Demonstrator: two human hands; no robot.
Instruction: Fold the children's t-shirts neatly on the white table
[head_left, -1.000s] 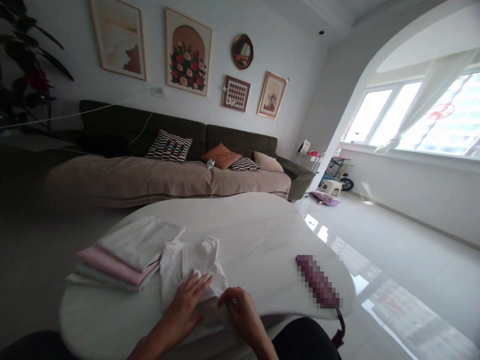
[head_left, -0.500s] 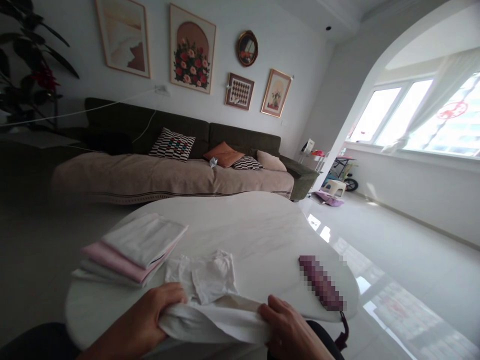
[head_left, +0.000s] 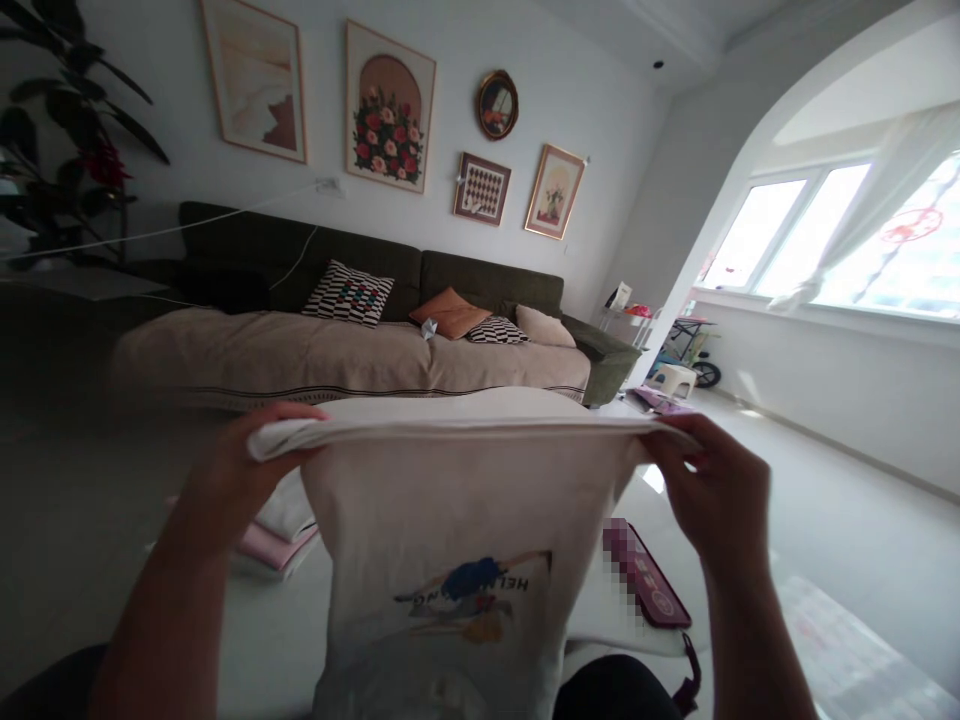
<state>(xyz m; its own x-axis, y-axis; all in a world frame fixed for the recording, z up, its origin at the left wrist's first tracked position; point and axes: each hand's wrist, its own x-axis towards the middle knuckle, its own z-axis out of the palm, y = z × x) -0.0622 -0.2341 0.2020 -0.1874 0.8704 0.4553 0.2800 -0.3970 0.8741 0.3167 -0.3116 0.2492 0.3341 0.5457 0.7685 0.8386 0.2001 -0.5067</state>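
A white shirt [head_left: 450,500] hangs stretched between both hands above the table, its printed picture and lettering upside down. My left hand [head_left: 251,455] pinches the top edge at the left end, fingers closed on the cloth. At the right end my right hand [head_left: 712,480] is closed on the same edge. Behind my left forearm lies a folded stack with a pink cloth [head_left: 274,545] and a white cloth [head_left: 289,508] on top. The hanging shirt hides the middle of the table and whatever lies there.
The white table [head_left: 600,600] carries a dark red phone-like object with a strap [head_left: 656,590] at its right. Beyond it stands a sofa [head_left: 360,350] with cushions. A white stool [head_left: 673,380] is on the floor at the right.
Both hands have risen and spread apart, and the white cloth, bunched low before, now hangs open with its print showing. The small white cloth on the table is now hidden.
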